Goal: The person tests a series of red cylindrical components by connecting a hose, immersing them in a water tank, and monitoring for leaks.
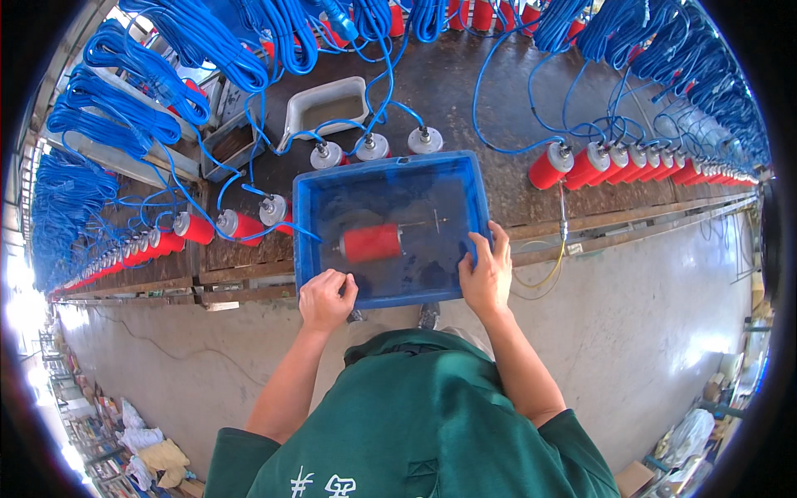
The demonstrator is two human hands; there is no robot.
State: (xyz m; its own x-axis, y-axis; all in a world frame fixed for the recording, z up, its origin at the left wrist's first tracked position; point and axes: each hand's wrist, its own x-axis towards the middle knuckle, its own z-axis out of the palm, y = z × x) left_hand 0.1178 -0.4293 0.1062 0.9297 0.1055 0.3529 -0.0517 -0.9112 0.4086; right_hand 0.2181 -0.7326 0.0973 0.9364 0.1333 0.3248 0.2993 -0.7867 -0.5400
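Observation:
A blue plastic tub [383, 302] sits at the table's front edge, right before me. Inside it, a red cylinder [371, 243] with pale ends lies on its side, slightly blurred, in what looks like water. A thin metal rod with a crosspiece [441, 221] is beside it. My left hand [327, 300] is closed over the tub's near left corner; what its fingers hold is hidden. At the right wall, my right hand [488, 274] grips the tub's rim, thumb to the inner side and fingers along the outside.
Red cylinders [551, 166] with silver caps and blue cables line both sides of the dark table [440, 91]. Coiled blue cables [199, 41] hang over the back and sides. A white tray [328, 104] stands behind the tub. A yellow hose [552, 274] hangs off the front edge.

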